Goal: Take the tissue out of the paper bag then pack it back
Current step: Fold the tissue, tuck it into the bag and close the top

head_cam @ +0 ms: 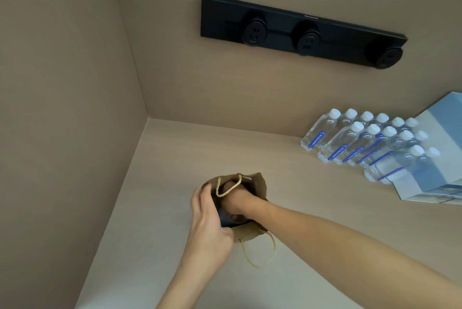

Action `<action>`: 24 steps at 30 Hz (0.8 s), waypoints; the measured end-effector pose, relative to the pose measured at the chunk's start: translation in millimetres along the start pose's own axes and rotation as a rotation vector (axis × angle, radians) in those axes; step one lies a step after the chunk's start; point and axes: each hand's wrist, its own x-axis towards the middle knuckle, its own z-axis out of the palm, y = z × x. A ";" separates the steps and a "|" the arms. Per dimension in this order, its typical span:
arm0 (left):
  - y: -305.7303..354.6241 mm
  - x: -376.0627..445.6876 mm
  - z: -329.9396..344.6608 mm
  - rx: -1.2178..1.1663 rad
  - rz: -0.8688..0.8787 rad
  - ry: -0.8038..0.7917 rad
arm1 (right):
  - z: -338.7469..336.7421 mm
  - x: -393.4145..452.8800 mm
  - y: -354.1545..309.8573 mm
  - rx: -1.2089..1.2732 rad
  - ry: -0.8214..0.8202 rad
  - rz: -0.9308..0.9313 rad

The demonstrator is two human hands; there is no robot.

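Note:
A small brown paper bag (258, 185) with rope handles stands on the pale wooden counter (175, 158), its mouth open. My left hand (210, 221) grips the bag's near-left rim and holds it open. My right hand (240, 202) is pushed down inside the bag, fingers hidden by the paper. A dark blue object (226, 218), probably the tissue pack, shows inside the bag between my two hands. I cannot tell whether my right fingers are closed on it.
Several clear water bottles (355, 138) with white caps stand in rows at the right. A blue-and-white box (440, 166) lies beside them at the right edge. A black socket strip (300, 31) is mounted on the back wall. A side wall closes the left.

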 end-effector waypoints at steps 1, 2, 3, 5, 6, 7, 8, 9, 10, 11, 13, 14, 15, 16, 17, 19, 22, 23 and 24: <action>-0.5 0.3 0.5 -0.004 -0.004 -0.003 | 1.5 -1.7 -1.3 0.055 -0.016 -0.010; -0.8 0.2 1.2 -0.003 -0.008 -0.008 | 3.7 -1.8 -3.1 0.092 -0.037 -0.030; -1.2 0.0 1.6 0.002 -0.012 -0.011 | 6.1 -3.0 -4.9 0.097 -0.039 -0.056; -1.7 -0.5 2.1 0.015 -0.018 -0.012 | 9.1 -3.8 -7.1 0.126 -0.037 -0.092; -1.7 -0.5 1.9 0.015 -0.020 -0.012 | 9.4 -4.5 -7.1 0.149 -0.047 -0.090; -1.1 -0.5 1.8 0.014 -0.022 -0.012 | 8.7 -6.1 -6.6 0.162 -0.059 -0.084; -0.4 -0.7 1.8 0.013 -0.025 -0.011 | 6.5 -6.8 -5.5 0.193 -0.073 -0.071; 0.0 -0.8 1.7 0.007 -0.025 -0.009 | 4.2 -6.4 -2.8 0.231 -0.087 -0.047; 0.0 -1.1 1.6 -0.006 -0.021 -0.006 | 1.2 -6.5 -2.2 0.256 -0.108 -0.035; -0.2 -1.5 1.3 -0.020 -0.017 -0.001 | -1.9 -9.1 -2.2 0.255 -0.135 -0.034; 0.1 -2.5 0.2 -0.023 -0.013 0.016 | -7.5 -9.6 -3.8 0.107 -0.121 -0.054; 0.5 -2.8 -0.3 -0.020 -0.016 0.023 | -11.0 -11.4 -5.9 -0.005 -0.073 -0.056; 0.7 -3.0 -0.4 -0.017 -0.017 0.028 | -13.9 -14.5 -7.7 -0.145 -0.060 -0.066; 0.4 -3.0 0.2 -0.006 -0.014 0.035 | -16.6 -17.6 -9.2 -0.271 -0.117 -0.066; 0.1 -3.4 1.2 0.007 -0.006 0.043 | -18.5 -18.7 -11.4 -0.347 -0.228 -0.043; -1.3 -4.3 3.8 0.021 0.012 0.047 | -19.5 -18.5 -13.4 -0.307 -0.417 0.049; -3.1 -4.7 6.2 0.016 0.008 0.036 | -12.4 -15.9 -16.5 -0.075 -0.470 0.130; -3.7 -4.3 6.1 0.017 -0.002 0.037 | -8.9 -14.9 -17.1 -0.048 -0.458 0.119; -4.1 -3.9 6.1 0.019 -0.011 0.039 | -5.6 -14.6 -17.1 -0.032 -0.455 0.108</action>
